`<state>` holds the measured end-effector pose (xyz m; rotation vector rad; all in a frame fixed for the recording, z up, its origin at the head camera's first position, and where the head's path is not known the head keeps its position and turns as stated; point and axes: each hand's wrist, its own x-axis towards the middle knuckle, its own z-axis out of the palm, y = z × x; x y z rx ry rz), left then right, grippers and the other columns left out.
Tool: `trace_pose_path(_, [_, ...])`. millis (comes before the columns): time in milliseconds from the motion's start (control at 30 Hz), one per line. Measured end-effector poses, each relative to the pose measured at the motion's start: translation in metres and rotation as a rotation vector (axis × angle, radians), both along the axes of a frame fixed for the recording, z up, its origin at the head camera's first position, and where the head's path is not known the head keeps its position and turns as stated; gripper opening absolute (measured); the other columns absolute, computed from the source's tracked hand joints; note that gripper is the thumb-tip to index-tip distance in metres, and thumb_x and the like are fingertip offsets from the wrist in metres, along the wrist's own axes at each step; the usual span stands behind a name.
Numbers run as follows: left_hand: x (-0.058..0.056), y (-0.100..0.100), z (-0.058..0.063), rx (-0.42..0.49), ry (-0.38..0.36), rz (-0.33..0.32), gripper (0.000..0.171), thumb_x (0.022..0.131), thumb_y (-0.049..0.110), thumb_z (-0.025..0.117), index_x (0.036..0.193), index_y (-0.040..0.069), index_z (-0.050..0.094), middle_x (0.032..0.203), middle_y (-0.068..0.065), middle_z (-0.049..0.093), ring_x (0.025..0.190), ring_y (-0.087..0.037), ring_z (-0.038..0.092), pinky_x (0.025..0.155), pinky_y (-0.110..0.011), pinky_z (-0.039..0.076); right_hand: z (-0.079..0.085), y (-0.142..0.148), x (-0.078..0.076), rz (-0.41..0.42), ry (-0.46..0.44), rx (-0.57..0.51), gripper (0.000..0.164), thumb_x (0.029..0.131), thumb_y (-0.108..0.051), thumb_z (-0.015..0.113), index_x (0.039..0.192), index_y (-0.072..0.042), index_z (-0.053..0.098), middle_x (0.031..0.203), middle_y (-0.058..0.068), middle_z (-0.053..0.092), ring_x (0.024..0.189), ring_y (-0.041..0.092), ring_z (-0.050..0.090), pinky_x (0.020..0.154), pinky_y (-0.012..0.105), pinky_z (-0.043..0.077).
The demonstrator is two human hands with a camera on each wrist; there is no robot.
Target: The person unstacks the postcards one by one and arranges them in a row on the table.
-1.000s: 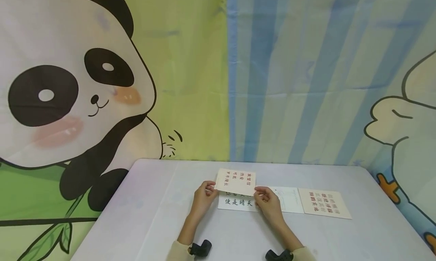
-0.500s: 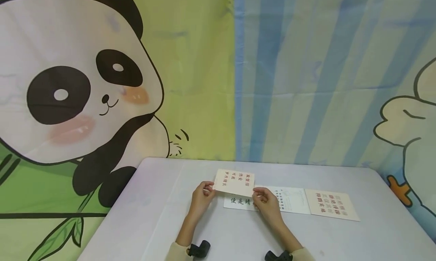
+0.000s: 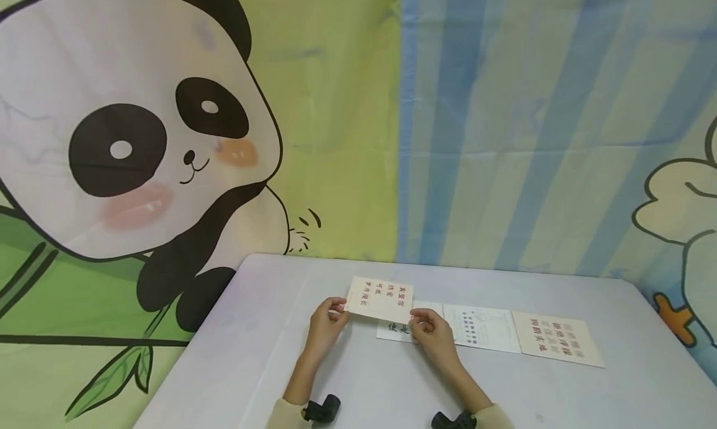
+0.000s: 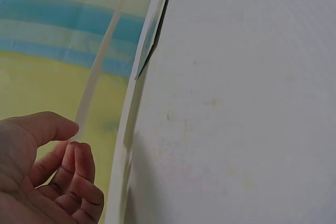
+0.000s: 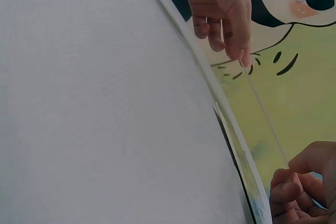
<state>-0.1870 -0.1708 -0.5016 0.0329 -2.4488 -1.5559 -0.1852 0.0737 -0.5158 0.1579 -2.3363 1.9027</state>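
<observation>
In the head view a cream card [image 3: 379, 299] with columns of red Chinese characters is held above the table by both hands. My left hand [image 3: 327, 328] pinches its left edge between thumb and fingertips. My right hand [image 3: 435, 335] pinches its lower right corner. Both wrist views show the card almost edge-on, a thin strip [image 4: 97, 69] stretched between the hands and apart from the tabletop. Beneath and behind my right hand lies a white card [image 3: 390, 333] with large black characters, partly hidden by the held card and the hand.
To the right, a white sheet [image 3: 485, 327] with small print and a cream card [image 3: 559, 339] with red and grey characters lie in a row on the white table [image 3: 269, 367]. Behind the table's far edge hangs a printed curtain [image 3: 342, 124] with a panda.
The head view has turned left, so the table and its cards shift right in frame. Both hands, still pinching the card, have moved left relative to the cards on the table.
</observation>
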Motion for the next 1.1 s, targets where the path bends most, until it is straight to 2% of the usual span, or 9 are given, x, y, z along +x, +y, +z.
trace_pose_path(333, [0.005,-0.014,0.001,-0.028,-0.027,0.003,0.029,0.086,0.001,0.067,0.114,-0.002,0.062,0.095,-0.009,0.060,0.080,-0.017,0.057,0.064,-0.020,0.049,-0.002,-0.011,-0.001,0.016,0.055,0.031,0.021,0.085,0.001,0.067,0.106,0.004,0.067,0.090,0.011,0.066,0.068,0.004,0.057,0.062,0.016,0.047])
trace_pose_path(500, [0.006,-0.022,0.000,-0.039,-0.040,0.023,0.028,0.086,0.002,0.067,0.114,-0.001,0.063,0.095,-0.008,0.060,0.081,-0.017,0.057,0.064,-0.021,0.049,-0.001,-0.017,-0.001,0.037,0.048,0.062,0.021,0.085,0.000,0.067,0.106,0.001,0.068,0.094,0.009,0.067,0.072,0.004,0.058,0.064,0.017,0.048])
trace_pose_path(833, [0.014,-0.038,-0.009,-0.036,-0.052,0.076,0.028,0.084,0.006,0.071,0.111,-0.001,0.064,0.092,-0.007,0.059,0.078,-0.014,0.055,0.064,-0.020,0.047,-0.007,-0.032,0.003,0.098,0.026,0.021,0.019,0.085,0.003,0.065,0.104,0.004,0.067,0.083,0.007,0.065,0.057,0.005,0.055,0.053,0.019,0.047])
trace_pose_path(1100, [0.014,-0.050,-0.003,-0.076,-0.035,0.109,0.030,0.083,0.010,0.075,0.109,-0.001,0.065,0.091,-0.008,0.060,0.077,-0.014,0.058,0.063,-0.021,0.048,-0.005,-0.047,0.002,0.129,-0.003,0.000,0.019,0.086,0.001,0.065,0.105,0.004,0.065,0.083,0.007,0.063,0.052,0.005,0.051,0.048,0.017,0.041])
